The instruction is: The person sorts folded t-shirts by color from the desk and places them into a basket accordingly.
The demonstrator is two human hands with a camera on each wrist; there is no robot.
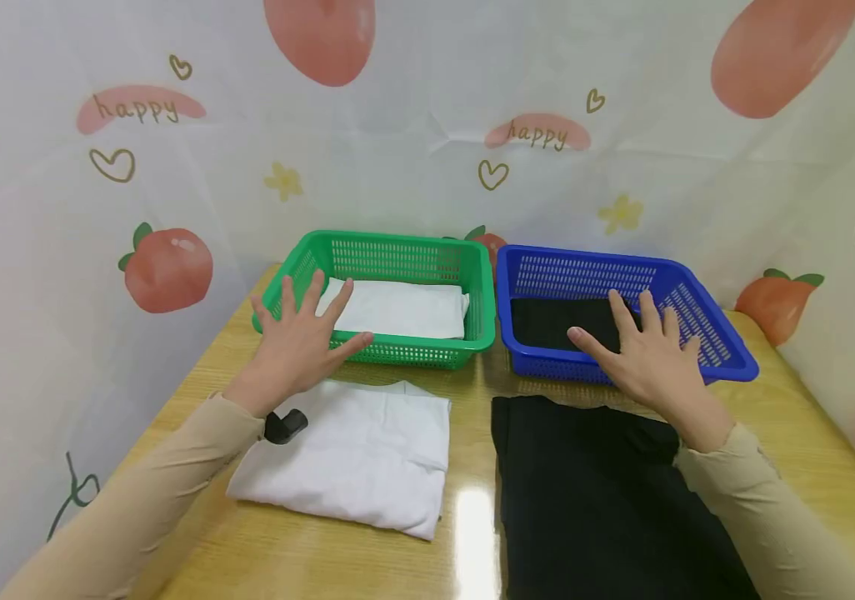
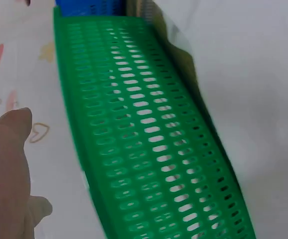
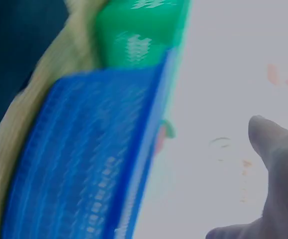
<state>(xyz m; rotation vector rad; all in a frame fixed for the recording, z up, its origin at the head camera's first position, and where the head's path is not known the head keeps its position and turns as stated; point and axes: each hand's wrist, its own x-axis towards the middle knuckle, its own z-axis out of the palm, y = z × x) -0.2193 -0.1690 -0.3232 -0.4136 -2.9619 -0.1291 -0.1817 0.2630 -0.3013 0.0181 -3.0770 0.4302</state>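
Note:
With fingers spread and nothing held, my left hand [image 1: 294, 346] hovers in front of the green basket [image 1: 483, 321]. A folded white cloth [image 1: 405, 307] lies inside that basket. Below the hand, a white garment [image 1: 367, 450] lies folded on the table. My right hand [image 1: 652, 362], also spread and holding nothing, is over the front rim of the blue basket [image 1: 727, 358]. Black folded cloth [image 1: 547, 321] sits in the blue basket, partly hidden by the fingers. A black garment [image 1: 585, 500] lies flat in front, partly under the right forearm in the head view.
The wooden table [image 1: 285, 550] runs back to a white curtain [image 1: 397, 150] printed with fruit, hearts and "happy". Both baskets stand side by side near it. A black strap [image 1: 287, 426] is at the left wrist. The right wrist view is blurred.

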